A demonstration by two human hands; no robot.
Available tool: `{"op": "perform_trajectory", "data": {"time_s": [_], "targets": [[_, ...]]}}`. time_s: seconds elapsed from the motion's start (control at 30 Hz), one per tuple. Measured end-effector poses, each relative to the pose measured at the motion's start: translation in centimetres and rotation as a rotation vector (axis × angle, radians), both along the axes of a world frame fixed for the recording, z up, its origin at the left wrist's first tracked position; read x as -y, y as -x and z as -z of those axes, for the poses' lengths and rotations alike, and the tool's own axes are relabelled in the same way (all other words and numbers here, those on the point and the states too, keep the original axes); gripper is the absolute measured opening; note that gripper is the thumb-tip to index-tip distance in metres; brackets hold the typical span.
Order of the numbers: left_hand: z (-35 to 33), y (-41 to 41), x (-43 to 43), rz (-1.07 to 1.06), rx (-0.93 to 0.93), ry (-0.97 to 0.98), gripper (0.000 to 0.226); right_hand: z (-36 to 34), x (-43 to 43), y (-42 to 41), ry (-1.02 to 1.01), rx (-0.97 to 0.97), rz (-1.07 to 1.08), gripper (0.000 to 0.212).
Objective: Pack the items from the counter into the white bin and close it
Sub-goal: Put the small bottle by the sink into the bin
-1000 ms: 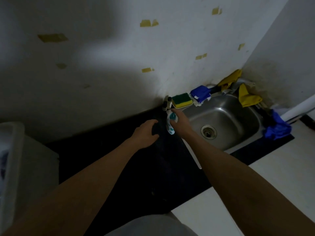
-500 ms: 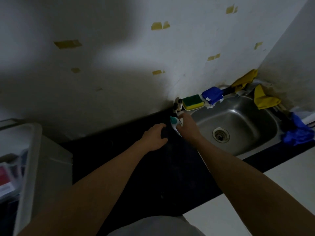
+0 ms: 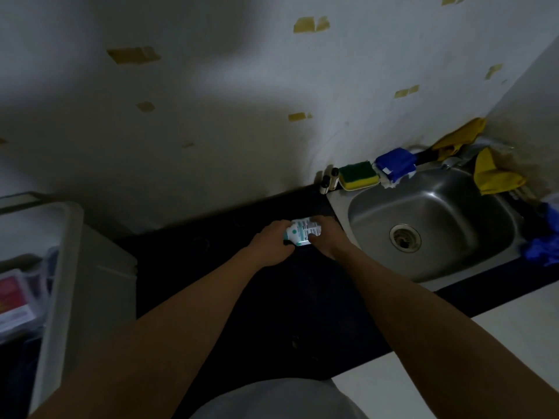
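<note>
A small white and teal tube [image 3: 302,232] with printed text lies between both hands over the dark counter [image 3: 211,267], just left of the sink. My left hand [image 3: 270,244] holds its left end and my right hand [image 3: 328,240] grips its right end. The white bin [image 3: 69,267] stands open at the far left, with a red-labelled pack [image 3: 12,300] and other items inside. Two small dark bottles [image 3: 329,179] stand against the wall at the counter's back.
A steel sink [image 3: 432,225] sits to the right. On its back rim lie a green-yellow sponge [image 3: 358,175] and a blue cloth [image 3: 394,166]. Yellow cloths [image 3: 493,173] and a blue rag [image 3: 544,246] crowd the right corner.
My right hand brought the tube away from the bottles by the wall, and my left hand now holds it too. The view swung left and down, showing more of the bin.
</note>
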State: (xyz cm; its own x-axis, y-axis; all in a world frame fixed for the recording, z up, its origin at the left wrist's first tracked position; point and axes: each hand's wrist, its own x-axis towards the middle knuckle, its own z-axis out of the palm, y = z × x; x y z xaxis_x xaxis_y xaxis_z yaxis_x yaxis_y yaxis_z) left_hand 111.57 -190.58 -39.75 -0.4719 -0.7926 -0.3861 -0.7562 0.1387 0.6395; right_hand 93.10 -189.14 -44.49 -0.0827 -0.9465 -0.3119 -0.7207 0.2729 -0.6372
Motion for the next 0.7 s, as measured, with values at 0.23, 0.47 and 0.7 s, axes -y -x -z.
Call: {"op": "perform_trajectory", "data": {"time_s": [0.23,0.47,0.7], "targets": [[4.6,-0.4,1.3,0.007,0.154,-0.09,0.075,2.2,0.5,0.2,-0.073,-0.016,-0.022,0.05],[7.2,0.2,3.6,0.001,0.18,-0.171,0.075,4.6,0.1,0.1,-0.023,0.048,0.1,0.081],[8.0,0.9,4.4,-0.098,0.199,-0.232,0.055,5.9,0.4,-0.5,-0.067,-0.061,0.129,0.081]]}}
